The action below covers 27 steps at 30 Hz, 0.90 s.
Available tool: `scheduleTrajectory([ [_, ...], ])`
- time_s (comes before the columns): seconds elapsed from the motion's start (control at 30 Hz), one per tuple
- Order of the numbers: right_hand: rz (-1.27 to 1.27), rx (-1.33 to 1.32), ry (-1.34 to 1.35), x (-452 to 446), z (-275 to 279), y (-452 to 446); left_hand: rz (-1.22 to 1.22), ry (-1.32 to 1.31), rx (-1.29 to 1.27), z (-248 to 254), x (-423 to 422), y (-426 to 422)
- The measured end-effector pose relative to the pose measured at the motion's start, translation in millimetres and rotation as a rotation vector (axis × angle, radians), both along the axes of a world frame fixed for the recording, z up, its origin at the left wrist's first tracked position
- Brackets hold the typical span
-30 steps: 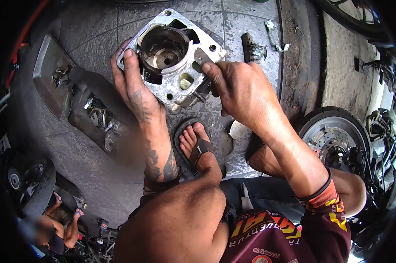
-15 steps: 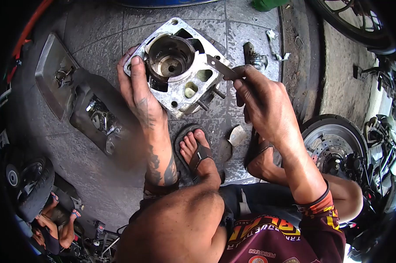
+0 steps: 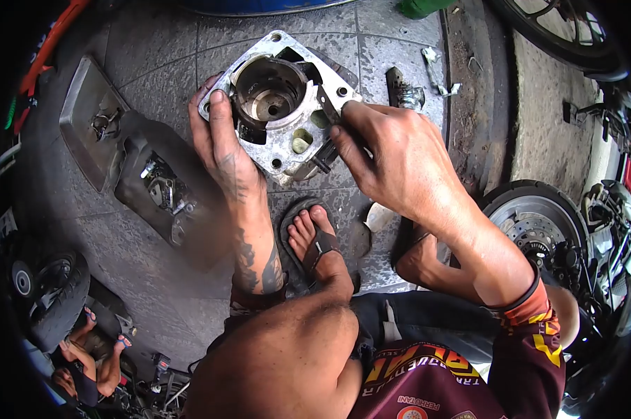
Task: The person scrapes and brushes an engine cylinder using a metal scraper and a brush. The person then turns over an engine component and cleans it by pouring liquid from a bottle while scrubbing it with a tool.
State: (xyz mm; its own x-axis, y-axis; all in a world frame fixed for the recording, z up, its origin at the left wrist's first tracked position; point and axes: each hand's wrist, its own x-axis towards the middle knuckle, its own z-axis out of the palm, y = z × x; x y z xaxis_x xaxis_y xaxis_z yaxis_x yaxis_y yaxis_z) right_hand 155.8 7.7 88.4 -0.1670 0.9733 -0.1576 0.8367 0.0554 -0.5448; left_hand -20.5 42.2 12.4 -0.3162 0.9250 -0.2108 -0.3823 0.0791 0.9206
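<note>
My left hand [image 3: 225, 143] grips the left corner of a metal engine cylinder block [image 3: 287, 143], thumb on its flat top face and fingers down the side. A round dark bore [image 3: 271, 94] opens in that face, with smaller ports around it. In my right hand [image 3: 399, 153] is a narrow dark metal blade [image 3: 326, 105], pinched between thumb and fingers. Its tip lies at the face between the bore and the right corner; my fingers hide its other end. Two studs [image 3: 321, 165] stick out of the block's lower right side, partly behind my thumb.
Left of the block, a metal tray [image 3: 85, 129] and a dark bin with metal parts [image 3: 158, 188] stand on the tiled floor. A wheel with a brake disc [image 3: 535, 230] lies at right. A small dark metal part [image 3: 404, 89] sits beyond my right hand. Another person [image 3: 88, 363] is at lower left.
My right hand has moved left and slightly down over the block's right corner, and the blade has turned to a steeper angle. My left hand keeps its grip on the block.
</note>
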Motion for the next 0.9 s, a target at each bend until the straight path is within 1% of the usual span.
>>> scheduleTrajectory([
  [0.07,0.114,0.029,-0.007,0.3,-0.7,4.0,-0.001,0.010,0.016,-1.3,-0.2,0.8],
  [0.1,0.078,-0.012,-0.042,2.4,0.1,7.9,0.000,0.010,0.016,-1.6,-0.2,1.3],
  [0.13,0.055,0.054,-0.078,7.1,-7.1,10.9,-0.004,0.010,0.020,-1.9,-0.6,0.8],
  [0.2,0.068,0.081,-0.042,4.6,-9.0,8.2,-0.004,0.009,0.027,-1.9,-1.5,0.9],
  [0.27,0.133,0.009,0.005,-2.5,-6.6,3.2,0.000,0.021,0.020,-0.8,-0.3,1.0],
  [0.3,0.163,0.047,-0.008,-3.4,-7.3,1.0,-0.004,0.020,0.022,-0.6,0.9,1.8],
  [0.33,0.160,0.047,-0.008,1.3,-6.4,3.9,-0.004,0.004,0.025,-0.6,1.4,1.6],
  [0.4,0.029,-0.073,-0.074,11.5,-3.7,14.9,0.005,-0.007,0.025,-1.1,0.0,1.0],
  [0.47,0.058,0.038,-0.016,2.9,-8.2,9.0,0.009,0.017,0.013,-1.4,0.0,0.7],
  [0.53,0.111,0.025,0.011,-10.3,-9.7,1.5,-0.002,0.005,0.018,-2.1,-0.2,0.5],
  [0.57,0.093,0.004,0.045,-8.4,-5.5,3.3,-0.009,-0.005,0.027,-2.6,-0.9,1.6],
  [0.6,0.038,-0.075,0.039,-3.7,-1.5,6.1,-0.009,-0.004,0.026,-3.5,-1.3,2.1],
  [0.67,0.020,-0.012,-0.081,8.5,-6.7,9.2,-0.003,0.028,0.040,-5.7,-2.1,1.5],
  [0.7,-0.006,-0.073,-0.026,4.0,-3.9,7.7,0.004,0.013,0.030,-3.1,-0.1,0.6],
  [0.73,0.047,-0.048,-0.034,-1.7,-2.2,6.3,-0.001,0.009,0.029,-2.2,0.8,-0.3],
  [0.8,0.113,0.090,-0.036,-9.4,-8.1,2.7,-0.020,-0.029,0.028,-0.9,0.4,0.8],
  [0.83,0.105,0.024,0.002,-6.4,-5.9,4.9,-0.010,-0.009,0.021,-2.6,-0.8,1.8],
  [0.87,0.050,-0.042,-0.037,-3.7,-2.8,8.3,-0.006,-0.006,0.019,-4.5,-2.2,1.8],
  [0.9,0.035,-0.008,-0.050,-0.3,-4.9,10.1,-0.004,0.017,0.033,-6.3,-3.4,1.5],
])
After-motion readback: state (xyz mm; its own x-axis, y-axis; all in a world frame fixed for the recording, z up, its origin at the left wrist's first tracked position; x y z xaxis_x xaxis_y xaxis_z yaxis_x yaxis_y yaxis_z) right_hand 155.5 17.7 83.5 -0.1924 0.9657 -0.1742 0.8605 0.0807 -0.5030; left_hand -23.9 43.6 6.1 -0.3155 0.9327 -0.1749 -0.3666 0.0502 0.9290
